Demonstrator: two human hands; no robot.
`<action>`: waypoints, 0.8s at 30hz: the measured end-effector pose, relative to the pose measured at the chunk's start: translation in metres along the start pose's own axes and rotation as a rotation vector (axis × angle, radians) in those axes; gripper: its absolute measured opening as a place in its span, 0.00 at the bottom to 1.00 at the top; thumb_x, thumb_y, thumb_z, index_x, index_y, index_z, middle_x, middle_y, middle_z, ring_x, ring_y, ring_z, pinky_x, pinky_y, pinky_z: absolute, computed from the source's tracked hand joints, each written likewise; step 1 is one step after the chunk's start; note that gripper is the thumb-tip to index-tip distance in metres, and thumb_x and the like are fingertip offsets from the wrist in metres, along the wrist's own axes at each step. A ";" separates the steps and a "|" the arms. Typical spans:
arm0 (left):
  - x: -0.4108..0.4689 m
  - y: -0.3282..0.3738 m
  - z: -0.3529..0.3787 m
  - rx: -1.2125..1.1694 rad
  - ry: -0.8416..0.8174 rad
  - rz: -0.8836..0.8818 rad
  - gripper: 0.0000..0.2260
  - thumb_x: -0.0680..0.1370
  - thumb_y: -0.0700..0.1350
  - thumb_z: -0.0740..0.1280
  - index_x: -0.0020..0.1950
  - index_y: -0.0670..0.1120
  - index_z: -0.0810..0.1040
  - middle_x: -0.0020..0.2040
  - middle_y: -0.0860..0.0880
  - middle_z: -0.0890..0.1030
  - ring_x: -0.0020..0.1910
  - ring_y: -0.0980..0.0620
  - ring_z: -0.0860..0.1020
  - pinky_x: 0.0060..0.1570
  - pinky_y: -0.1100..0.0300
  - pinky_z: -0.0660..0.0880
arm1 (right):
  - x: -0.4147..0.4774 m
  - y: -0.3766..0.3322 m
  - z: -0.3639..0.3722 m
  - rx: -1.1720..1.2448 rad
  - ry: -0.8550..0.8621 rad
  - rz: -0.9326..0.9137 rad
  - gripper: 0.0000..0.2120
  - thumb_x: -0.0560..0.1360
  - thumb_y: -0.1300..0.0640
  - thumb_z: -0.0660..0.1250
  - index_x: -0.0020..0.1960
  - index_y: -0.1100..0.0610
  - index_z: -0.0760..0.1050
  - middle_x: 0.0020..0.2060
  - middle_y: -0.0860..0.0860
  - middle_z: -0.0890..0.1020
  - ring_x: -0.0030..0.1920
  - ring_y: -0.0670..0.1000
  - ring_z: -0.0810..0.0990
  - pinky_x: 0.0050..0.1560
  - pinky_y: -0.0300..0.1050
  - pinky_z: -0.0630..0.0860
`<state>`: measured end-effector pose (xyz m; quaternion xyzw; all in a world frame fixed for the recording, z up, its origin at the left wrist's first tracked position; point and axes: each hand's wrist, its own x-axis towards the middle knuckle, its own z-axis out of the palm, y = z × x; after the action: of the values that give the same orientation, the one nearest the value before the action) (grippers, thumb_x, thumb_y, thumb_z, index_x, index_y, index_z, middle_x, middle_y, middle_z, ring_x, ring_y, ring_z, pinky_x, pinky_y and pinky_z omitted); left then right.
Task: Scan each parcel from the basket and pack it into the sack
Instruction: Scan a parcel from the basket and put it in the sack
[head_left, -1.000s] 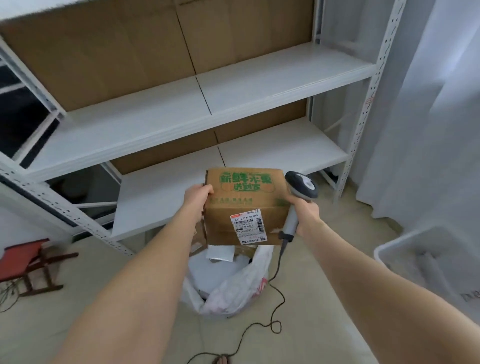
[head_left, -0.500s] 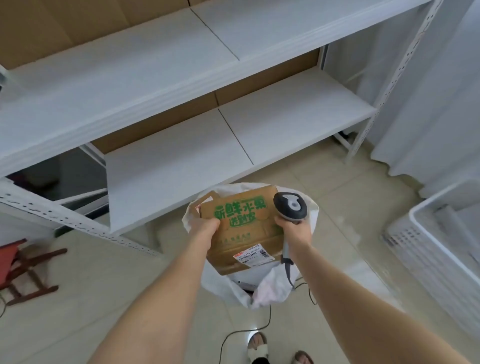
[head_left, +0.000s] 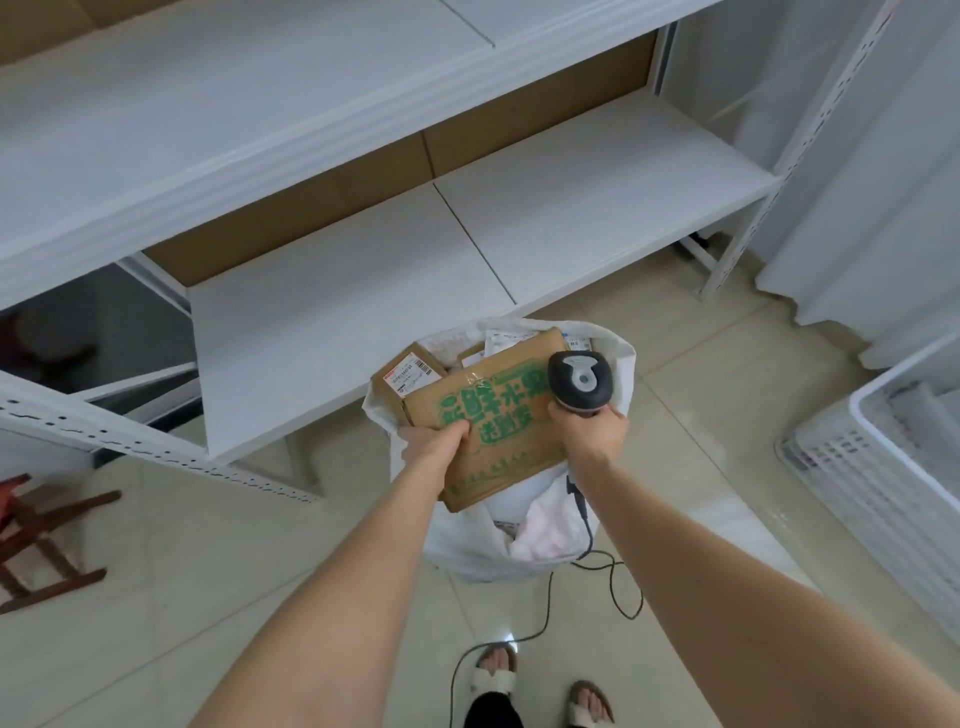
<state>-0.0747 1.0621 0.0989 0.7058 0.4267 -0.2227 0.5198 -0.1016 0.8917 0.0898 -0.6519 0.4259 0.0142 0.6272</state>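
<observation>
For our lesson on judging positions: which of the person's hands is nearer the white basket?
Right. The right hand, holding the scanner, is at the edge of the box facing the basket; the left hand grips the opposite edge.

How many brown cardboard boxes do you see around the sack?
2. A green-printed box gripped by the left hand above the sack; a smaller labelled box inside it, far left. Others may lie hidden beneath.

The sack (head_left: 467, 551) sits mid-frame, just below the shelf rack (head_left: 337, 312) filling the upper half. A carton (head_left: 488, 421) lies across the sack's mouth, a scanner (head_left: 579, 384) at its right edge and a smaller parcel (head_left: 410, 374) behind it, seemingly inside the sack. The basket (head_left: 862, 467) stands at the right edge, a stool (head_left: 47, 535) at lower left.
</observation>
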 end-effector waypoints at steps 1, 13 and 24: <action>0.001 0.002 0.001 0.012 0.007 0.033 0.34 0.66 0.49 0.72 0.68 0.46 0.63 0.60 0.44 0.76 0.57 0.42 0.77 0.56 0.41 0.76 | -0.001 -0.001 0.002 -0.046 0.035 0.011 0.18 0.69 0.53 0.74 0.58 0.57 0.80 0.63 0.56 0.74 0.58 0.58 0.77 0.63 0.54 0.75; 0.035 0.047 -0.019 0.565 -0.131 0.276 0.30 0.63 0.69 0.71 0.52 0.47 0.74 0.47 0.50 0.79 0.38 0.48 0.81 0.24 0.62 0.75 | 0.018 -0.025 0.008 0.018 0.118 -0.108 0.17 0.69 0.53 0.76 0.56 0.49 0.77 0.64 0.55 0.75 0.65 0.56 0.73 0.69 0.51 0.68; 0.044 0.007 -0.005 0.736 -0.265 0.256 0.32 0.77 0.66 0.57 0.69 0.42 0.68 0.63 0.42 0.77 0.58 0.42 0.77 0.58 0.50 0.75 | 0.019 -0.036 0.032 -0.135 -0.138 -0.089 0.10 0.71 0.51 0.74 0.49 0.46 0.75 0.44 0.46 0.82 0.50 0.52 0.81 0.52 0.49 0.77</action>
<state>-0.0462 1.0824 0.0715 0.8572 0.1566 -0.3828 0.3067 -0.0525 0.9025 0.1009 -0.7083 0.3507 0.0599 0.6097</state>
